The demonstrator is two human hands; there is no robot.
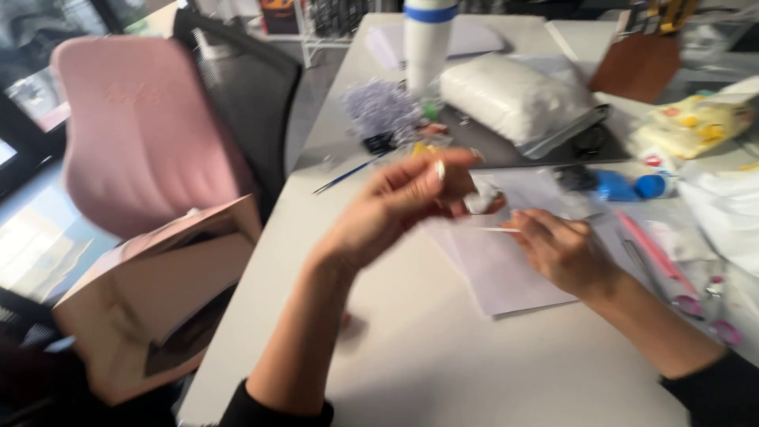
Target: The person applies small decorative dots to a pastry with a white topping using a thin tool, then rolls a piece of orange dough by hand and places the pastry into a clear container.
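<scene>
My left hand [403,207] is raised over the white table [443,356], its fingertips pinched on a small white lump [480,196]. My right hand [563,251] rests on a white sheet of paper [498,273] and holds a thin white stick [496,229] that points left toward the lump. The picture is blurred by motion, so the lump's material is unclear.
A bag of white filling [514,95] and a white and blue cylinder [427,39] stand at the back. Blue caps [632,187], pink tools [656,257] and a thin paintbrush [348,174] lie around. A pink chair [142,126] and an open cardboard box [158,300] sit left.
</scene>
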